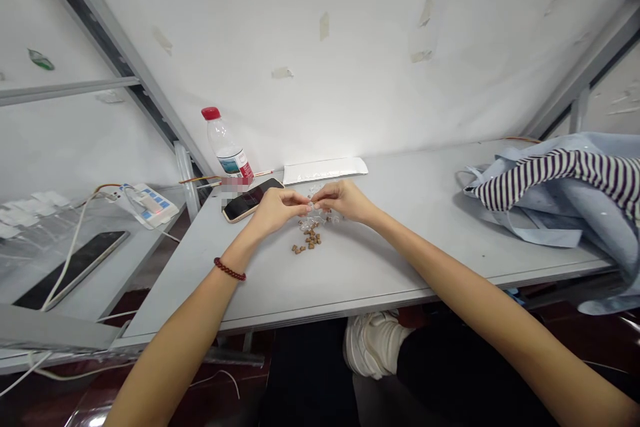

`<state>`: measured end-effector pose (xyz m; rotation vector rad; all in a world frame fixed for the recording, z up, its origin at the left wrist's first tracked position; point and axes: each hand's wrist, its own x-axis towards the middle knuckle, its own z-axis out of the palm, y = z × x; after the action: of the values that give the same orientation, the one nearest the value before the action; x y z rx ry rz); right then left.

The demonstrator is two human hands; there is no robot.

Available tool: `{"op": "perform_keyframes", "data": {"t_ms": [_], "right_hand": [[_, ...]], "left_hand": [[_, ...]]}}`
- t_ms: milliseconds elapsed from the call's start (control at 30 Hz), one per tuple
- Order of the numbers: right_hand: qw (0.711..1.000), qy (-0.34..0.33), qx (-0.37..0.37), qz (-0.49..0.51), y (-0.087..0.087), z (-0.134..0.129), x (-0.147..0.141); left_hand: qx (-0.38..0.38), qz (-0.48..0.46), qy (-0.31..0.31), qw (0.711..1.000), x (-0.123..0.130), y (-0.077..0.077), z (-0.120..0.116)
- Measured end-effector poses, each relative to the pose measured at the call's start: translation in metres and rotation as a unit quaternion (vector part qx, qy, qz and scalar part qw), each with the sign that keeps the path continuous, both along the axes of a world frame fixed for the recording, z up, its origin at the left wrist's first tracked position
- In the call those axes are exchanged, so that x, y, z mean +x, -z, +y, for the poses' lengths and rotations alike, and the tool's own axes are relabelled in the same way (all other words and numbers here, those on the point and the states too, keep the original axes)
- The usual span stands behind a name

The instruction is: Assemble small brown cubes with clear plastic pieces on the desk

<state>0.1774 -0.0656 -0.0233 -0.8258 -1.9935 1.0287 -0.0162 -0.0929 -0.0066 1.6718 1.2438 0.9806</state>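
Observation:
My left hand [281,209] and my right hand [345,201] meet fingertip to fingertip over the middle of the grey table [390,260]. Both are closed in a pinch on a small clear plastic piece [311,206]; its exact shape is too small to make out. More clear pieces [306,223] lie just beneath the fingers. Several small brown pieces [312,239] are scattered on the tabletop below the hands. A black-screened phone [250,201] lies beside my left hand, partly behind it.
A bottle with a red cap [227,147] stands at the back left. Against the wall lies a white tray-like object [325,170]. Light blue fabric with a striped band [550,193] covers the right end. Left are a power strip [150,205] and another phone [75,267].

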Motion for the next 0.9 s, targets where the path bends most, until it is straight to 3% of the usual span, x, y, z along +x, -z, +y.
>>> {"op": "perform_keyframes", "data": {"t_ms": [233, 533, 767, 833, 900], "right_hand": [[0.978, 0.049, 0.184, -0.082, 0.008, -0.001, -0.008], [0.938, 0.056, 0.26, -0.223, 0.013, -0.005, -0.012], [0.875, 0.067, 0.338, -0.34, 0.008, -0.015, -0.015], [0.879, 0.066, 0.338, -0.33, 0.009, -0.014, -0.016], [0.901, 0.066, 0.314, -0.291, 0.011, -0.012, -0.016]], "left_hand": [[0.019, -0.006, -0.026, 0.999, 0.003, 0.006, 0.002], [0.057, 0.041, -0.071, 0.995, 0.007, 0.008, -0.001], [0.102, 0.1, -0.089, 0.986, 0.007, 0.008, -0.001], [0.1, 0.1, -0.091, 0.986, 0.007, 0.008, -0.001], [0.103, 0.101, -0.093, 0.985, 0.007, 0.008, -0.001]]}}
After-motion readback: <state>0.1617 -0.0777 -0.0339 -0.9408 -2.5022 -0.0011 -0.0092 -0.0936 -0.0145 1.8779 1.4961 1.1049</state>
